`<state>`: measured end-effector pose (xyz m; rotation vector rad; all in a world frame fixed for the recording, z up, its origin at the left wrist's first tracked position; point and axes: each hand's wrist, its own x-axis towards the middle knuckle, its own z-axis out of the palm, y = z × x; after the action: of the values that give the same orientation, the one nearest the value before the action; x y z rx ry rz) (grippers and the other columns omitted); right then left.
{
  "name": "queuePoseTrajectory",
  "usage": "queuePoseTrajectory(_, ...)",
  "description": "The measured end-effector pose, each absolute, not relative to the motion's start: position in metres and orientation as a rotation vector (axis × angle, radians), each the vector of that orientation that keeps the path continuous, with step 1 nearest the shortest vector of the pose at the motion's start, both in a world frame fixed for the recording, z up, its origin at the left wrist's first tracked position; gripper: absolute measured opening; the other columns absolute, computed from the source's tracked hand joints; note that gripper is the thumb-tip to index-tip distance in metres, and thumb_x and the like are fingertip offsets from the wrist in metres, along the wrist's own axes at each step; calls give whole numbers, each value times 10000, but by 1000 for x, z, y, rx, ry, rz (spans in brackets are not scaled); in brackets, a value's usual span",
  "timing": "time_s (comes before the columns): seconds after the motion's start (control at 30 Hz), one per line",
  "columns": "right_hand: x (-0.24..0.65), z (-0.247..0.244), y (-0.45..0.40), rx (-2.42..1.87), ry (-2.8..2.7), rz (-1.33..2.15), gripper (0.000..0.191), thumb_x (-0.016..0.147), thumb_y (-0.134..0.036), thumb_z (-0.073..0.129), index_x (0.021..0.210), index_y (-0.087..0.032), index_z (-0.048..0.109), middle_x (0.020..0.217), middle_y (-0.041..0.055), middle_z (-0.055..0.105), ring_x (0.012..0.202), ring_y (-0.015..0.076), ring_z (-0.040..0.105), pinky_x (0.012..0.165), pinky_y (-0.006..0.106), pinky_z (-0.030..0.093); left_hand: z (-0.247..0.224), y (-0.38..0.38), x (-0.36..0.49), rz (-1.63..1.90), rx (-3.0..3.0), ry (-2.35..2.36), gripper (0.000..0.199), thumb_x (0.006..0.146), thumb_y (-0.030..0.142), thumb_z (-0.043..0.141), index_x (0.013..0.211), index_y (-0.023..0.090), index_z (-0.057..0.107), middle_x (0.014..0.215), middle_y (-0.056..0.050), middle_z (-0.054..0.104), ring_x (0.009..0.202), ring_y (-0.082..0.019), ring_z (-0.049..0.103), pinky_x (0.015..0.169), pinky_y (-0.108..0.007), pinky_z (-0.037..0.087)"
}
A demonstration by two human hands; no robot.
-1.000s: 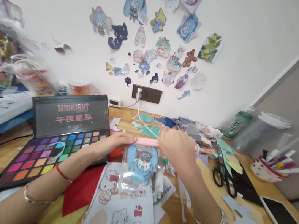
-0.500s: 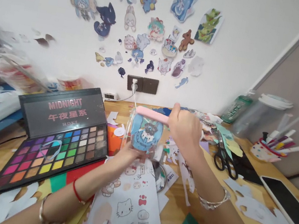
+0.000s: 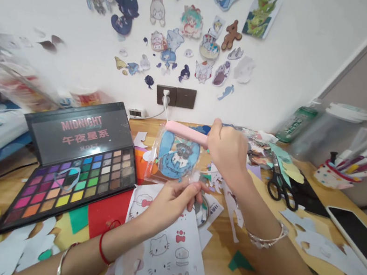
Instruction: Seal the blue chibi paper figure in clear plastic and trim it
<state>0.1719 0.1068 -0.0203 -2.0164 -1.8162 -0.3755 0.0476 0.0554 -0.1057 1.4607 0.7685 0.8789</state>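
My right hand (image 3: pixel 227 150) is wrapped round the end of a pink bar-shaped tool (image 3: pixel 186 133), which lies across the top edge of a clear plastic pouch. Inside the pouch shows a blue cartoon cutout (image 3: pixel 178 158) with a small grey and white figure. Just below the pouch, my left hand (image 3: pixel 180 196) has thumb and fingers pressed together at its lower right corner; what they pinch, if anything, is too small to make out. Under my left hand lies a white sheet with printed cartoon drawings (image 3: pixel 179 260).
An open eyeshadow palette (image 3: pixel 76 180) stands at left. Black scissors (image 3: pixel 281 185), a phone (image 3: pixel 360 242) and a pen cup (image 3: pixel 333 176) are at right. Paper scraps (image 3: pixel 330 249) cover much of the table. Stickers (image 3: pixel 191 21) and a socket (image 3: pixel 175 97) are on the wall.
My left hand has moved from behind the pouch's lower part to below and right of it, uncovering more of the pouch. My right hand still holds the pink tool. The view has tilted down slightly.
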Motion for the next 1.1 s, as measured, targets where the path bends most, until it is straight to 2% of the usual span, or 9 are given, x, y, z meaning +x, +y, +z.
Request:
queuePoseTrajectory(0.13,173,-21,107,-1979,-1767,-304,554,963,-255,200,766,-86,689,682,171,690,659,264,671,577,321,419,-101,50,50,878,1311,723,318,863,434,477,861,161,640,650,8,539,505,-100,421,624,-295,392)
queuePoseTrajectory(0.27,176,-24,112,-1966,-1680,-236,563,952,-281,223,728,-87,701,663,172,697,684,264,673,629,335,437,-100,43,54,921,1207,720,345,782,407,598,1032,168,595,751,9,539,525,-86,422,604,-281,377)
queuePoseTrajectory(0.33,178,-26,115,-1966,-1639,-221,569,946,-302,236,717,-76,704,672,185,698,691,281,674,646,355,444,-100,41,55,957,1144,751,365,773,396,614,1054,169,560,805,1,538,558,-87,436,613,-277,373)
queuePoseTrajectory(0.47,180,-26,116,-1957,-1610,-208,572,942,-309,240,700,-70,700,670,192,693,695,288,672,647,362,449,-103,41,56,1051,985,822,287,759,347,641,949,182,501,730,24,518,593,-103,454,633,-273,371)
queuePoseTrajectory(0.63,180,-21,111,-2022,-1727,-237,536,956,-266,215,800,-78,692,720,187,702,688,285,672,604,342,426,-105,44,53,1043,947,818,219,745,294,648,837,189,479,594,45,496,588,-118,448,649,-284,361)
queuePoseTrajectory(0.77,184,-17,112,-2036,-1737,-271,528,954,-243,211,809,-60,685,732,210,700,682,280,666,583,328,398,-106,47,48,1086,1006,758,217,740,296,631,879,182,509,651,23,518,621,-128,467,668,-294,378)
queuePoseTrajectory(0.87,191,-14,114,-2044,-1665,-236,555,946,-265,207,760,-68,691,718,220,696,703,305,663,591,345,384,-101,52,41,1253,1041,689,140,758,303,567,826,192,514,657,14,512,646,-143,489,681,-305,398)
queuePoseTrajectory(1.0,201,-11,117,-2059,-1567,-160,570,933,-299,212,714,-93,696,732,223,699,762,337,659,639,372,381,-85,60,30,1407,990,685,39,761,210,528,736,192,503,654,32,491,606,-106,469,634,-251,386)
queuePoseTrajectory(1.1,207,-9,119,-2077,-1495,-115,576,921,-321,218,714,-88,704,744,232,698,787,357,654,650,378,378,-75,68,23,1340,1013,778,65,773,176,541,710,175,526,656,32,501,600,-92,463,636,-231,376)
